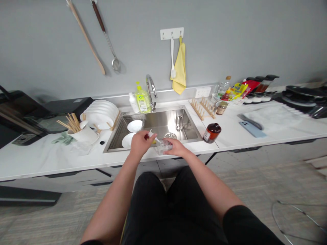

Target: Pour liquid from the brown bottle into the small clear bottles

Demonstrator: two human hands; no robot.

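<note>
My left hand [141, 143] pinches a small white stick-like tool [153, 135] over the front edge of the sink. Its lower end points into a clear container [162, 149]; its exact kind is too small to make out. From the other side, my right hand [176, 148] grips the container, its fingers closed around the wall. What lies inside the container cannot be made out. Behind both hands is the steel sink [196, 136], with white bowls [135, 126] in the rack at its left. Something yellow shows partly behind the container.
Left of the sink stand racked white plates [100, 119] and a white holder [85, 133] with chopsticks. Green dish soap [143, 102] is beside the faucet [150, 89]. An amber bottle [211, 133], wooden rack [198, 109], jar [221, 108] and blue phone [252, 129] are on the right.
</note>
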